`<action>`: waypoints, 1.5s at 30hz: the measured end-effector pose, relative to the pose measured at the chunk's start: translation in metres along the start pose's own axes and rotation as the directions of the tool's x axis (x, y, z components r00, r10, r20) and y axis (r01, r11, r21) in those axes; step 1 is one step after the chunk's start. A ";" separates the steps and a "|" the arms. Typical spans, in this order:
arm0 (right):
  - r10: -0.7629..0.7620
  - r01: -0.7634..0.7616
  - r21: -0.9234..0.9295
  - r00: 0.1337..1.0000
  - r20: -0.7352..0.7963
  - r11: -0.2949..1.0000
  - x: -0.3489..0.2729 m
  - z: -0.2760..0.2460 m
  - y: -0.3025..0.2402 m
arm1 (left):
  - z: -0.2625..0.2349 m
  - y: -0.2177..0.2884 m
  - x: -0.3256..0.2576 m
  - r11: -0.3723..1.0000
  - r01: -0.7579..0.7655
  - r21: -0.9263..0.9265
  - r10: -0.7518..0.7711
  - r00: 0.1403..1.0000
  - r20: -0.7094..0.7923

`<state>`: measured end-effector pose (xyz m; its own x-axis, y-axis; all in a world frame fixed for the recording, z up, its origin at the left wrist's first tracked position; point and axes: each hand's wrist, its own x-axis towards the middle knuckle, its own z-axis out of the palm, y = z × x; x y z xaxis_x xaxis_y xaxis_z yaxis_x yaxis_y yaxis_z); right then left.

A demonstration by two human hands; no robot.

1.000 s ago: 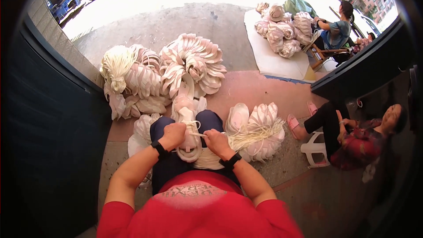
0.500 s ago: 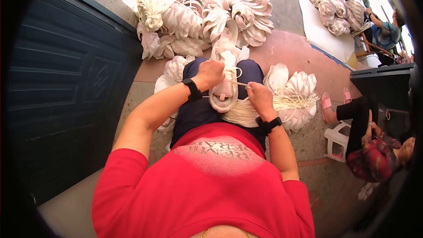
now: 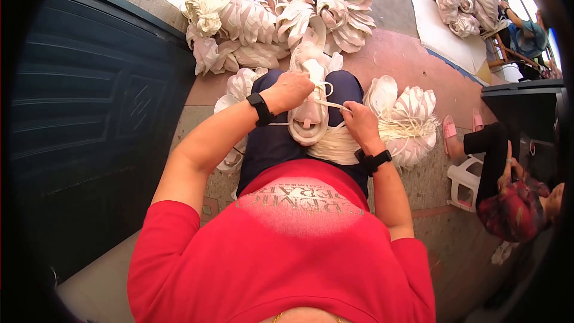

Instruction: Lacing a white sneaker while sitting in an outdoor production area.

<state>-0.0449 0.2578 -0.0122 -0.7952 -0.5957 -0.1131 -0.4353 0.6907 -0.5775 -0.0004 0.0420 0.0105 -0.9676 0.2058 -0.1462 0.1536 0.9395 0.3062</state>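
A pale pink and white shoe upper (image 3: pixel 310 110) lies lengthwise on my lap, its heel opening toward me. Cream shoelace runs through its front and makes a small loop on its right side. My left hand (image 3: pixel 292 90) is closed at the upper's left edge, near the lacing; its fingertips hide what they grip. In a pinch, my right hand (image 3: pixel 362 122) holds a shoelace (image 3: pixel 333 105) stretched out to the right of the upper. A bundle of cream laces (image 3: pixel 336 145) lies across my right thigh, below that hand.
Bundled shoe uppers (image 3: pixel 326 3) are heaped beyond my knees, with more uppers (image 3: pixel 412 113) and laces at my right. A dark blue door (image 3: pixel 101 113) stands on the left. At right, a person (image 3: pixel 514 203) sits by a white plastic stool (image 3: pixel 463 182); another person (image 3: pixel 529 39) is farther back.
The view has shifted, so the scene sits slightly higher and farther right. My right hand has moved a little away from the upper, still pinching the lace; my left stays by the lacing.
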 end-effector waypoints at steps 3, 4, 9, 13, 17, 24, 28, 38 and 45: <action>0.008 -0.008 0.017 1.000 -0.018 1.000 -0.002 -0.001 0.002 | -0.001 0.003 0.004 0.972 -0.062 0.229 0.035 0.992 0.120; 0.023 -0.023 0.018 1.000 -0.011 1.000 -0.002 -0.003 0.002 | 0.001 0.000 0.002 0.977 -0.002 0.213 0.009 0.999 -0.032; 0.014 -0.014 0.016 1.000 0.008 1.000 0.001 -0.006 0.000 | 0.016 -0.011 -0.006 0.954 0.238 -0.184 -0.285 0.911 -0.298; 0.031 -0.032 0.021 0.999 0.026 0.999 0.001 -0.005 0.001 | 0.017 -0.022 -0.005 0.520 0.132 -0.844 -0.324 0.944 -0.053; 0.017 -0.017 0.048 1.000 0.000 0.999 0.001 0.000 0.008 | -0.004 -0.026 -0.011 0.045 0.394 -0.918 -0.257 0.893 0.371; -0.407 0.375 -0.159 0.855 -0.321 0.913 -0.005 -0.019 0.016 | 0.010 -0.023 -0.014 0.831 0.206 -0.517 -0.230 0.973 0.017; -0.633 0.494 -0.430 0.721 -0.283 0.755 -0.017 -0.051 0.043 | 0.011 0.007 -0.009 0.953 0.207 -0.222 -0.223 0.973 -0.050; -0.145 0.131 -0.068 0.944 -0.296 0.989 0.012 -0.019 0.039 | 0.011 -0.002 -0.041 0.797 0.382 -0.468 -0.441 0.897 -0.019; -0.237 0.229 -0.287 0.971 0.007 0.930 0.066 0.017 -0.024 | 0.014 0.002 -0.059 0.888 0.353 -0.296 -0.358 0.933 0.036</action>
<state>-0.0798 0.1954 -0.0199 -0.6662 -0.7455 0.0212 -0.7082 0.6234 -0.3313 0.0597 0.0354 0.0059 -0.9504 -0.1349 -0.2804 -0.2643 0.8256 0.4986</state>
